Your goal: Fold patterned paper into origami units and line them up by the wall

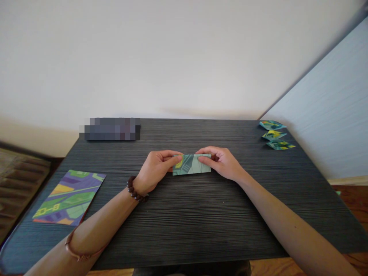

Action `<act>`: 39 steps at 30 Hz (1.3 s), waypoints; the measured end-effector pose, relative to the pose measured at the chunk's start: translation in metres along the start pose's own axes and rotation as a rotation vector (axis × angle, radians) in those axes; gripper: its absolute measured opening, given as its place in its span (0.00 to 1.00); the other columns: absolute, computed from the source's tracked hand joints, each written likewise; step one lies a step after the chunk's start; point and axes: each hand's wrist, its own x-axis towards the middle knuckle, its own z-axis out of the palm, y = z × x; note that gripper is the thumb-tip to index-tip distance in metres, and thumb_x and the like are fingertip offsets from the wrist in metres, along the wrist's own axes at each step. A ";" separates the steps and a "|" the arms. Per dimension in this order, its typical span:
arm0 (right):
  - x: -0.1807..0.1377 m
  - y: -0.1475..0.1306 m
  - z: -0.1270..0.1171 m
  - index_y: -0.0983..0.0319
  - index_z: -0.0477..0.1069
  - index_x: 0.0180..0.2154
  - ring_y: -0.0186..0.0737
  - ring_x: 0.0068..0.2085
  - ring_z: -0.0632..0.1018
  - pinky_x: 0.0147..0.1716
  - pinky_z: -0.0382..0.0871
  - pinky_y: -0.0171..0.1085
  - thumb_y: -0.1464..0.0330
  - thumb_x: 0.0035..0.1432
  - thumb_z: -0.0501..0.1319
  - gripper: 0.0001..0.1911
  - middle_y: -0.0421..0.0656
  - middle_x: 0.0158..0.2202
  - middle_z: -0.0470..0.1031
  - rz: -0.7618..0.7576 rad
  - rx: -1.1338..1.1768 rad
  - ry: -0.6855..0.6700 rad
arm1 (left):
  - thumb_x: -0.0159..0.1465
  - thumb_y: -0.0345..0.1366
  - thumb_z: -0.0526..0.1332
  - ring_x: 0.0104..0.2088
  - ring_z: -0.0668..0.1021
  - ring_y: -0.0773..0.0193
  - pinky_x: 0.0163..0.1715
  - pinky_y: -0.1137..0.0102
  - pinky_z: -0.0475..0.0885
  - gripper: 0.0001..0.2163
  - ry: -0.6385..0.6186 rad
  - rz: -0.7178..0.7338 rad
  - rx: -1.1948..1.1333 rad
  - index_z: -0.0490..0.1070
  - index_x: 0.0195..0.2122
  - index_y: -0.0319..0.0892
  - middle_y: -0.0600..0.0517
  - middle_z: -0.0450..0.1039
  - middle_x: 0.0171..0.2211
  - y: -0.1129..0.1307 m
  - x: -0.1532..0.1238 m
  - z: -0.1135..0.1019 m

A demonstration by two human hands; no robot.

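Between my two hands is a folded sheet of patterned paper, a green and pale rectangle held above the middle of the dark table. My left hand pinches its left end, thumb in front and fingers behind. At the right end, my right hand grips the top corner the same way, with the thumb lying on the printed face. The paper's upper edge is straight and looks like a crease. Its back side is hidden from me.
Several patterned sheets lie stacked at the table's left. Three folded paper pieces stand in a row at the far right. A blurred-out dark object is at the back left. The dark table meets a white wall.
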 end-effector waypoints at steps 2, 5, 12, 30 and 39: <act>-0.001 -0.004 -0.001 0.59 0.72 0.41 0.31 0.25 0.70 0.24 0.62 0.31 0.61 0.56 0.59 0.12 0.40 0.32 0.75 -0.016 0.008 -0.015 | 0.55 0.41 0.65 0.30 0.78 0.65 0.32 0.73 0.73 0.14 0.013 0.023 0.061 0.76 0.40 0.39 0.50 0.79 0.30 0.000 -0.001 0.001; -0.005 -0.015 -0.003 0.60 0.71 0.41 0.35 0.34 0.74 0.33 0.67 0.34 0.65 0.57 0.58 0.10 0.42 0.37 0.75 -0.056 -0.023 -0.060 | 0.56 0.41 0.64 0.31 0.78 0.64 0.33 0.72 0.73 0.13 -0.005 0.049 0.170 0.77 0.39 0.40 0.51 0.79 0.31 0.001 -0.004 0.003; -0.017 -0.044 0.010 0.61 0.71 0.33 0.33 0.33 0.72 0.35 0.66 0.35 0.70 0.54 0.59 0.03 0.41 0.34 0.71 -0.143 -0.175 0.002 | 0.56 0.42 0.62 0.30 0.79 0.62 0.30 0.73 0.72 0.12 -0.050 0.088 0.364 0.78 0.36 0.40 0.52 0.79 0.30 0.002 -0.011 0.012; -0.017 -0.044 0.021 0.62 0.68 0.27 0.30 0.27 0.68 0.26 0.60 0.32 0.72 0.51 0.56 0.03 0.39 0.27 0.69 0.044 -0.218 -0.017 | 0.57 0.42 0.61 0.25 0.76 0.65 0.23 0.74 0.67 0.12 -0.109 0.060 0.416 0.77 0.36 0.39 0.51 0.78 0.26 -0.001 -0.018 0.020; -0.016 -0.041 0.018 0.63 0.67 0.26 0.29 0.26 0.67 0.24 0.59 0.30 0.73 0.50 0.56 0.03 0.38 0.25 0.68 0.032 -0.170 -0.038 | 0.56 0.41 0.62 0.25 0.76 0.65 0.24 0.74 0.68 0.11 -0.104 0.045 0.368 0.77 0.34 0.39 0.51 0.78 0.26 0.004 -0.014 0.017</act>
